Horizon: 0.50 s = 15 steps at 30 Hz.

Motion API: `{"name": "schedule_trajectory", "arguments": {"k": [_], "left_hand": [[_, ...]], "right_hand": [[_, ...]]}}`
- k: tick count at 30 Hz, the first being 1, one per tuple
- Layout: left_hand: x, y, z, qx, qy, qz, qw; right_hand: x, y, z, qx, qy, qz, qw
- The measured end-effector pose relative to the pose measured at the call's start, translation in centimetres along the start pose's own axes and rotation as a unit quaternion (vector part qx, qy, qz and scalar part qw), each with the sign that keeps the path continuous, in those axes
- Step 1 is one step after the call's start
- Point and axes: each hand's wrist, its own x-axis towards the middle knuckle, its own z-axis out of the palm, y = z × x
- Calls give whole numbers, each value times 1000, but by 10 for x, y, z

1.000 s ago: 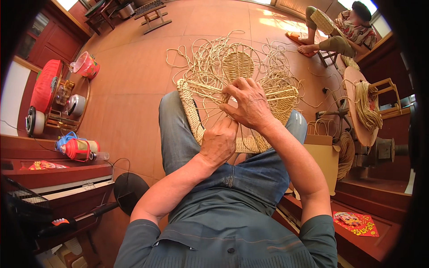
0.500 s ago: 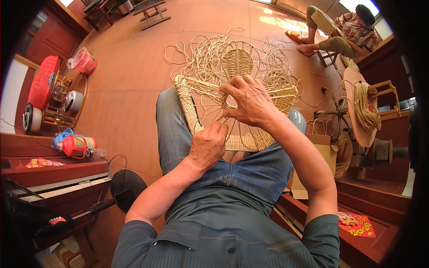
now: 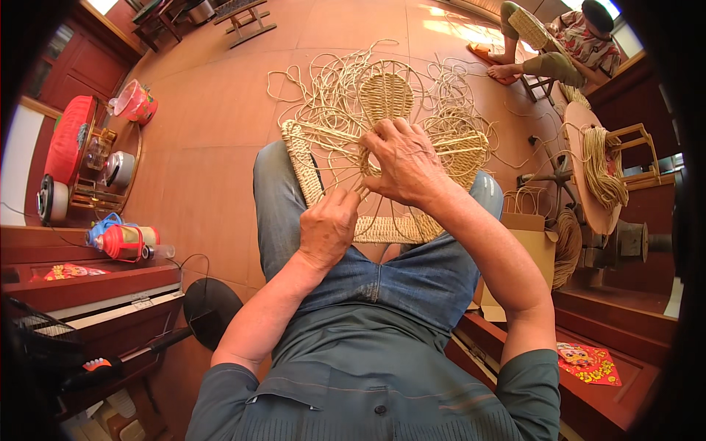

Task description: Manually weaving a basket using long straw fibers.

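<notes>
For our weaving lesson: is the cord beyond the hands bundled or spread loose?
Spread loose: the cord lies in tangled, overlapping loops across the floor.

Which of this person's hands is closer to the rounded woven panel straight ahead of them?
The right. The right hand is just below the rounded woven panel in the picture; the left hand is farther down and to the left.

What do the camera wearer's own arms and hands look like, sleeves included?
Both the left hand and right hand are bare: no gloves, and no watch or wristband shows. The forearms are uncovered, with no cables or markings visible. Short, dark grey-green sleeves end near the elbows.
</notes>
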Motion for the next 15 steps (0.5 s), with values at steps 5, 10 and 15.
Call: {"name": "schedule_trajectory", "arguments": {"k": [5, 10, 15], "left_hand": [[-5, 1, 4, -18, -8, -12, 1000], [-8, 11, -2, -121, -35, -103, 987], [0, 15, -1, -137, -77, -154, 976]], "right_hand": [[-1, 1, 2, 11, 13, -2, 1000], [-1, 2, 2, 9, 12, -3, 1000], [0, 3, 3, 10, 3, -5, 1000]]}}
